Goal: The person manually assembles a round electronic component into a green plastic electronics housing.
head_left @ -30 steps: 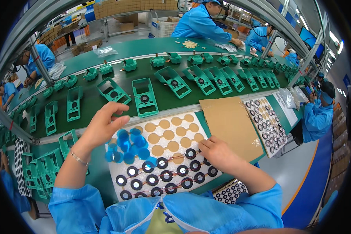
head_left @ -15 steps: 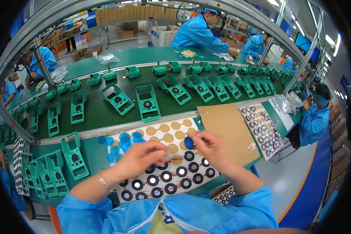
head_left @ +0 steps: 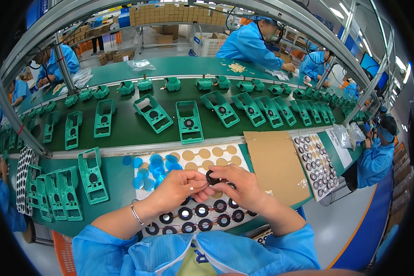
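Observation:
My right hand [head_left: 237, 183] pinches a small round black speaker [head_left: 212, 177] between thumb and fingers, above a white foam sheet [head_left: 145, 193]. My left hand [head_left: 185, 185] meets it there, its thumb and fingers pressed together at the speaker's near-left edge; what they grip is hidden. Below my wrists, rows of black ring-shaped speakers [head_left: 201, 210] with thin reddish wires lie on the sheet, some with bright centres. Tan round spots [head_left: 204, 153] show along its far part. Thin blue film discs [head_left: 157, 166] are heaped loosely at its left end, next to my left hand.
Green plastic housings [head_left: 189, 123] stand along the dark green belt [head_left: 124, 140] beyond a metal rail; more [head_left: 93, 177] lean at my left. Brown cardboard [head_left: 276, 165] and another sheet of round parts [head_left: 313, 165] lie to the right. A metal post [head_left: 32, 133] rises at left. Co-workers sit around.
My hands have come together at the speaker, which showed a blue face before and now looks black. My left hand moved right and closed; the view has shifted slightly.

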A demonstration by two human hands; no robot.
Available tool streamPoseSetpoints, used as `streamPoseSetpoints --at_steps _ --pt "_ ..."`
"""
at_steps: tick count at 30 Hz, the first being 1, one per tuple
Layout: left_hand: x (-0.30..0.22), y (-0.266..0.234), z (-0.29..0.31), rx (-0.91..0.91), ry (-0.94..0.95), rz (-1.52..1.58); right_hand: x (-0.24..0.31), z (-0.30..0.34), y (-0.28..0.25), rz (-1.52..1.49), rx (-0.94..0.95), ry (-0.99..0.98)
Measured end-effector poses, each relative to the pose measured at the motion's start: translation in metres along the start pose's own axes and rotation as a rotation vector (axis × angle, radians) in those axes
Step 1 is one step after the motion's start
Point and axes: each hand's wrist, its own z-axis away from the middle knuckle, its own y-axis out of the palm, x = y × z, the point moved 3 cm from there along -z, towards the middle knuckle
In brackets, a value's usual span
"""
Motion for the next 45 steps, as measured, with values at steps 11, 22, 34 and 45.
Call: streamPoseSetpoints --at_steps 11,22,34,45 --pt "0.001 -0.008 0.007 -0.032 -0.053 -0.048 0.016 -0.001 0.004 0.218 -0.013 -0.097" --pt "0.009 -0.019 0.003 0.035 -0.110 0.155 -0.007 0.006 0.022 -0.493 0.056 0.371" --pt "-0.014 -0.064 -0.001 -0.190 0.272 -1.516 -0.027 0.003 0.004 -0.869 -0.305 0.476" --pt "-0.032 -0.084 -0.008 -0.078 0.226 -1.604 -0.042 -0.012 0.010 -0.776 -0.044 0.528"
